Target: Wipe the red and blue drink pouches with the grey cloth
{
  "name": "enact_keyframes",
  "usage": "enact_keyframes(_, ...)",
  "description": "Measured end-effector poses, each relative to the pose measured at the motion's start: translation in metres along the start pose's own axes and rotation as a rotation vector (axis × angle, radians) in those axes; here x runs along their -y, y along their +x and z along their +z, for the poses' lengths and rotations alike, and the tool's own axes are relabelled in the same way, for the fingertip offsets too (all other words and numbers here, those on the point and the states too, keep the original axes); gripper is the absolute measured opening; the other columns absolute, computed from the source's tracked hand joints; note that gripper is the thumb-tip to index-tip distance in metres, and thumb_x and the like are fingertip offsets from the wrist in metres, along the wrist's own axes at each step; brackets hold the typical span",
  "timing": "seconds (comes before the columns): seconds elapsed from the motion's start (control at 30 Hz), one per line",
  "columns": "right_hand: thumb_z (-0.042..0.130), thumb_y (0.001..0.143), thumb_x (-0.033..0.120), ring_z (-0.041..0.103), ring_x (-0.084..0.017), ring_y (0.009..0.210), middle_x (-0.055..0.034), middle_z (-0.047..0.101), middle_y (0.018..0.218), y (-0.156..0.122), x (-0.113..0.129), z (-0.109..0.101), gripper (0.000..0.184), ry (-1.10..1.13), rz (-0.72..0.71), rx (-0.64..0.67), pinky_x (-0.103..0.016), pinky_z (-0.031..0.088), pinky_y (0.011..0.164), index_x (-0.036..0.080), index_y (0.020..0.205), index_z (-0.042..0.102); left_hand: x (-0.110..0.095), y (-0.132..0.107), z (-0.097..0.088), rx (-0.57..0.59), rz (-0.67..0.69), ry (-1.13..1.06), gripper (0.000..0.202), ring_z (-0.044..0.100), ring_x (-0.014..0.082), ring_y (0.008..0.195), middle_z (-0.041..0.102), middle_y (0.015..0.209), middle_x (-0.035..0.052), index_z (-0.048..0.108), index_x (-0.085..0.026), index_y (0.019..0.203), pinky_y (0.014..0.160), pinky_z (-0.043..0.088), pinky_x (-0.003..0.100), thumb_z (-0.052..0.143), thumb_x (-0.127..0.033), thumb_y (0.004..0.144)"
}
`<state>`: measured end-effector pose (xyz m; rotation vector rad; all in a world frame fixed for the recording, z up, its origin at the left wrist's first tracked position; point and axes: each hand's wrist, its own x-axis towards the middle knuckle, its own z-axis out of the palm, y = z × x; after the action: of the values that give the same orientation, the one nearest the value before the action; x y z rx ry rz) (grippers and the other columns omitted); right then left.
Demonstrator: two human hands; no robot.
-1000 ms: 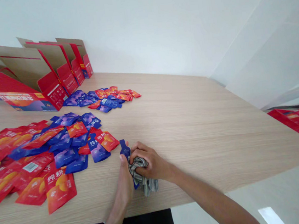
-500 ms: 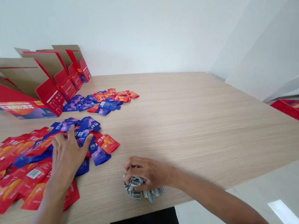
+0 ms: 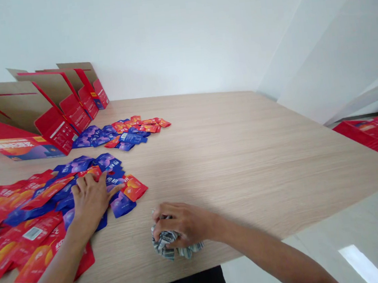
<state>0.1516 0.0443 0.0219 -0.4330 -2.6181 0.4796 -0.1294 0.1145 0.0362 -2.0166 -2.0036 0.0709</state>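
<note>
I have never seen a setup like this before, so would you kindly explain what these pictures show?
Gladly. There is no machine here: these are a person's bare hands, seen from a camera worn on the head, looking forward and down at a wooden table.

The right hand grips a crumpled striped cloth near the front edge. The left hand is spread over a large pile of red and blue pouches; no pouch is clearly gripped.

Farther back lies a smaller group of pouches, and beside it, at the left, stand printed red cartons with raised flaps.
</note>
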Motion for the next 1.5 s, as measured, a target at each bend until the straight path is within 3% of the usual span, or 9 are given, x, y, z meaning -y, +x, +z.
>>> enact_keyframes(0.3, 0.067, 0.101, 0.032, 0.059, -0.018, 0.12, -0.0115, 0.063, 0.12, 0.0, 0.001, -0.005, 0.018, -0.04, -0.009, 0.007, -0.029, 0.051, 0.107, 0.017, 0.111, 0.069, 0.003, 0.03, -0.006, 0.032, 0.122, 0.011, 0.061, 0.055, 0.0507, 0.121, 0.066, 0.125, 0.0306, 0.068, -0.006, 0.131, 0.1, 0.041, 0.061, 0.051, -0.053, 0.096)
enact_keyframes(0.47, 0.066, 0.101, 0.034, 0.06, -0.017, 0.117, -0.0104, 0.062, 0.12, 0.001, 0.001, -0.007, 0.019, -0.028, 0.017, 0.056, -0.029, 0.052, 0.104, 0.019, 0.112, 0.068, -0.009, 0.075, -0.015, 0.06, 0.183, -0.031, 0.059, 0.055, 0.0495, 0.125, 0.066, 0.126, 0.0296, 0.066, -0.006, 0.132, 0.098, 0.046, 0.058, 0.043, -0.05, 0.099)
enact_keyframes(0.63, 0.068, 0.099, 0.033, 0.061, -0.017, 0.113, -0.0097, 0.061, 0.12, -0.001, -0.006, -0.004, 0.018, -0.009, 0.011, 0.016, -0.027, 0.052, 0.101, 0.019, 0.111, 0.068, -0.05, 0.157, -0.003, 0.06, 0.34, -0.137, 0.055, 0.046, 0.0382, 0.142, 0.056, 0.15, 0.0237, 0.053, -0.012, 0.149, 0.112, 0.04, 0.049, 0.047, -0.031, 0.098)
enact_keyframes(0.73, 0.07, 0.098, 0.033, 0.062, -0.016, 0.108, -0.0083, 0.06, 0.117, -0.002, -0.013, -0.002, 0.017, -0.024, 0.02, -0.019, -0.025, 0.053, 0.097, 0.02, 0.109, 0.068, -0.08, 0.204, 0.01, 0.058, 0.394, -0.182, 0.063, 0.039, 0.0345, 0.149, 0.045, 0.161, 0.0234, 0.042, -0.008, 0.156, 0.118, 0.035, 0.046, 0.053, -0.023, 0.096)
enact_keyframes(0.93, 0.071, 0.097, 0.032, 0.062, -0.015, 0.104, -0.0074, 0.06, 0.114, -0.004, -0.023, -0.003, 0.018, -0.097, 0.062, 0.009, -0.023, 0.052, 0.093, 0.02, 0.11, 0.068, -0.122, 0.258, 0.033, 0.035, 0.361, -0.244, 0.055, 0.049, 0.0351, 0.141, 0.047, 0.158, 0.0148, 0.052, -0.02, 0.148, 0.114, 0.041, 0.061, 0.064, -0.036, 0.097)
enact_keyframes(1.2, 0.065, 0.1, 0.033, 0.061, -0.016, 0.102, -0.0073, 0.061, 0.113, -0.008, -0.026, -0.004, 0.015, -0.109, 0.054, -0.027, -0.025, 0.053, 0.091, 0.021, 0.11, 0.067, -0.136, 0.253, 0.032, 0.013, 0.425, -0.291, 0.044, 0.046, 0.0358, 0.143, 0.053, 0.151, 0.0164, 0.059, -0.016, 0.138, 0.112, 0.043, 0.058, 0.065, -0.031, 0.097)
enact_keyframes(1.3, 0.068, 0.097, 0.03, 0.062, -0.016, 0.102, -0.0074, 0.062, 0.113, -0.008, -0.026, -0.004, 0.014, -0.111, 0.055, -0.045, -0.026, 0.053, 0.091, 0.021, 0.109, 0.067, -0.137, 0.242, 0.018, 0.011, 0.427, -0.353, 0.032, 0.051, 0.0334, 0.138, 0.058, 0.145, 0.0134, 0.066, -0.016, 0.126, 0.11, 0.046, 0.058, 0.066, -0.028, 0.096)
enact_keyframes(1.37, 0.07, 0.096, 0.029, 0.062, -0.017, 0.104, -0.0084, 0.061, 0.114, -0.008, -0.027, -0.004, 0.016, -0.118, 0.072, -0.048, -0.027, 0.054, 0.092, 0.021, 0.11, 0.066, -0.136, 0.234, 0.005, 0.0, 0.425, -0.421, 0.024, 0.051, 0.0346, 0.138, 0.061, 0.141, 0.0172, 0.069, -0.012, 0.119, 0.109, 0.047, 0.056, 0.06, -0.018, 0.097)
enact_keyframes(1.5, 0.074, 0.092, 0.025, 0.061, -0.02, 0.107, -0.0091, 0.061, 0.113, -0.012, -0.029, -0.006, 0.019, -0.094, 0.12, -0.205, -0.03, 0.055, 0.092, 0.02, 0.108, 0.065, -0.131, 0.21, -0.025, -0.058, 0.412, -0.633, 0.033, 0.05, 0.035, 0.138, 0.064, 0.135, 0.0218, 0.072, -0.01, 0.115, 0.111, 0.044, 0.048, 0.048, -0.006, 0.093)
